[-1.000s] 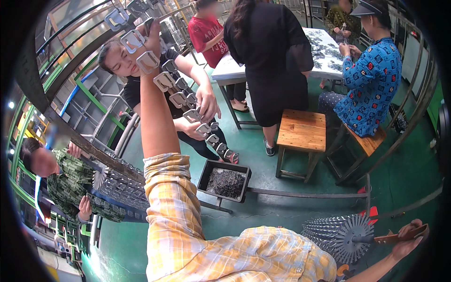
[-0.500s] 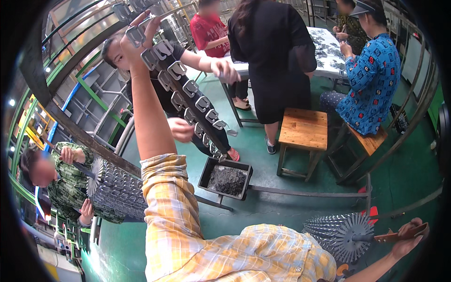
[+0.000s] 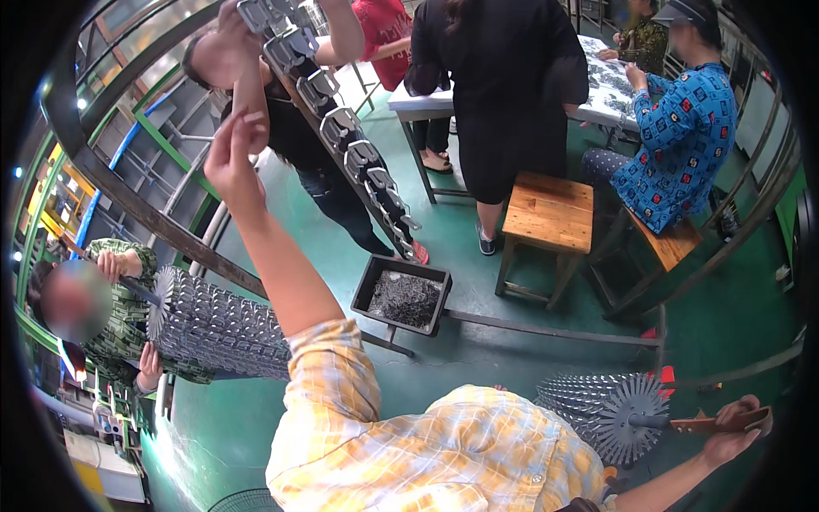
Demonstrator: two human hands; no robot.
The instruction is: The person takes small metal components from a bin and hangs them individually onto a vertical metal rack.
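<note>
My left hand is raised in the upper left, its fingers bunched loosely together with nothing visible in them. Just right of it, apart from the fingers, a slanting rack bar carries a row of bent metal clips. At the lower right, a bare arm that appears to be mine ends in my right hand, wrapped around a flat brown handle. This handle joins the slotted disc of a cylinder packed with metal pieces. Part of that cylinder is hidden behind my plaid shirt.
A co-worker in black reaches up behind the rack. Another person holds a similar packed cylinder at left. A black bin of dark bits stands mid-floor. Wooden stools and seated workers surround a table behind.
My left hand has come away from the clips, down and to the left. The co-worker in black has raised both arms towards the rack. My right hand stays on the handle.
</note>
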